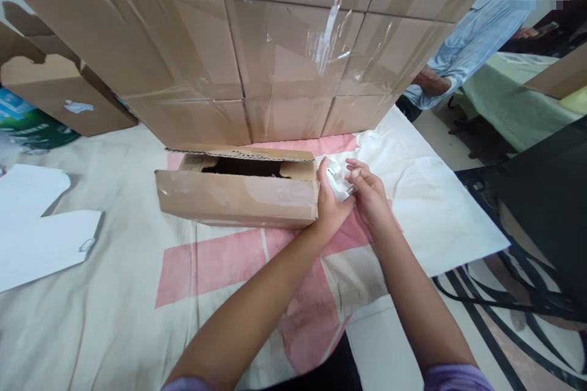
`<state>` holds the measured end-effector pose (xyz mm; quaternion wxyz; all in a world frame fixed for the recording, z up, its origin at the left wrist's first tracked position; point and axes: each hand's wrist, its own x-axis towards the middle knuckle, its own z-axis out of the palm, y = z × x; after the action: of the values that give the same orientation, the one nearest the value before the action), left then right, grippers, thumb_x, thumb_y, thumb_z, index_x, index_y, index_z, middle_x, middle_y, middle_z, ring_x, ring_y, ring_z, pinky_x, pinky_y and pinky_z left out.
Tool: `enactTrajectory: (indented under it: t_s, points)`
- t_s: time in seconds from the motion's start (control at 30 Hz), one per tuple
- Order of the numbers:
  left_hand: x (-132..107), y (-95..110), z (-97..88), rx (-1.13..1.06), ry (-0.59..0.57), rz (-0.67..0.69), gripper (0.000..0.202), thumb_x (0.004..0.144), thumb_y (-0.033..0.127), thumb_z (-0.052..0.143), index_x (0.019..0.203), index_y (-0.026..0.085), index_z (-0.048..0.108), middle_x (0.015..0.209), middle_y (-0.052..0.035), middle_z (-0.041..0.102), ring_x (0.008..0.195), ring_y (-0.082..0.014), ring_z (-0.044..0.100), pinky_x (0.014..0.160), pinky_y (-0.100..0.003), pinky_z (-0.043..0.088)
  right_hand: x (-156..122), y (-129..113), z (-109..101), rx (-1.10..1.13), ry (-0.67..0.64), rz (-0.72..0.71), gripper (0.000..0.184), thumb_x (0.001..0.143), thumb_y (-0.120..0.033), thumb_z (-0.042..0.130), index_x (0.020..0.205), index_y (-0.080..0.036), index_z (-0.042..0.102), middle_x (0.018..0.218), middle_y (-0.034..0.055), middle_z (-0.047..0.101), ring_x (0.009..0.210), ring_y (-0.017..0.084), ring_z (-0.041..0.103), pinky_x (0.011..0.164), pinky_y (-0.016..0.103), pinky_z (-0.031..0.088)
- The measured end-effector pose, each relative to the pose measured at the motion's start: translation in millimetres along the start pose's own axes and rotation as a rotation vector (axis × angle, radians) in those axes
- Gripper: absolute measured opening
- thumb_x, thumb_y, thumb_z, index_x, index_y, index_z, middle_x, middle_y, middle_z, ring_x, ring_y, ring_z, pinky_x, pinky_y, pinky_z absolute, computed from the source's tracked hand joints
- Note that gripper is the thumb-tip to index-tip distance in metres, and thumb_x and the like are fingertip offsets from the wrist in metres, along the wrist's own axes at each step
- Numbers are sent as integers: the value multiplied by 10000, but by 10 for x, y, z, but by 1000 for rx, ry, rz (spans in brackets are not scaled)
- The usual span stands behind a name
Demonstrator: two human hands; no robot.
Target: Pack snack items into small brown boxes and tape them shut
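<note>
Both hands meet just right of an open, shallow cardboard box [238,198] lying on a white and pink cloth [137,293]. My left hand [329,204] and my right hand [367,192] are both closed around a small white plastic object [338,180], which looks like a plug or adapter. The fingers cover most of it. The box's top flap is torn open and its inside is dark.
A tall stack of taped, film-wrapped cartons [275,43] stands right behind the box. White flat card pieces [41,238] lie at the left. Another carton [59,95] sits at far left. A person in a light blue sleeve [468,49] is at upper right beside a green-covered table [513,104].
</note>
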<state>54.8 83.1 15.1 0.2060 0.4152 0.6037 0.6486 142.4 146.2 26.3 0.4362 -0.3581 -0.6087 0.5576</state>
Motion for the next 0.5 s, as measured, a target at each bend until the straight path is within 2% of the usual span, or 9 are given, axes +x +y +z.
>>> enactTrajectory:
  t_s: [0.1,0.27,0.5]
  points:
    - [-3,-5,9,-53,2,-39,884,740,121,797,1480,196,318,1431,-180,535,1408,-339,480,1137,-410,445,-3,14,33,24,27,23,294,808,-465,770,696,-218,655,1352,59,567,1265,270,543,970,353,494]
    - [-19,-30,22,-28,-10,-32,876,727,108,777,1472,169,320,1425,-194,533,1389,-333,500,1136,-408,438,0,-14,68,99,51,52,251,732,-327,804,603,-211,623,1240,43,591,1229,248,546,971,328,458]
    - [-24,-37,19,48,21,-16,898,699,186,836,1453,189,350,1571,-214,355,1479,-336,375,1179,-421,397,7,-27,33,78,65,53,224,730,-291,790,599,-205,631,1191,31,589,1192,226,558,947,308,431]
